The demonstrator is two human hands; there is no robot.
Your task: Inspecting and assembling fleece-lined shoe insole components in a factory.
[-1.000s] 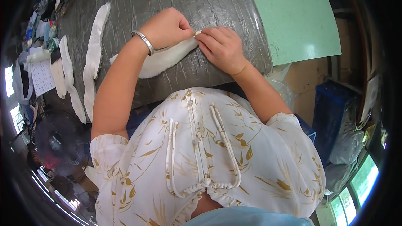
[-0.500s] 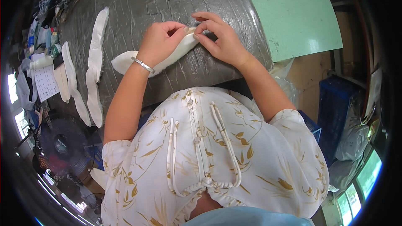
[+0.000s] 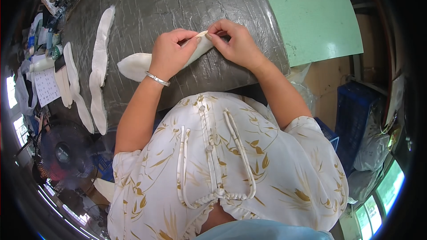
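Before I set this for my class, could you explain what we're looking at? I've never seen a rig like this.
There is no robot here: these are a person's own bare hands. The view comes from the left one of two wide fisheye cameras worn on the head, looking down, so straight edges bend near the rim.

The left hand, with a silver bracelet at its wrist, and the right hand pinch the upper edge of a white fabric strip. It lies over a dark grey worktable. To the left are a longer white strip and a narrower one; to the right is a pale green board. A fan stands at lower left.
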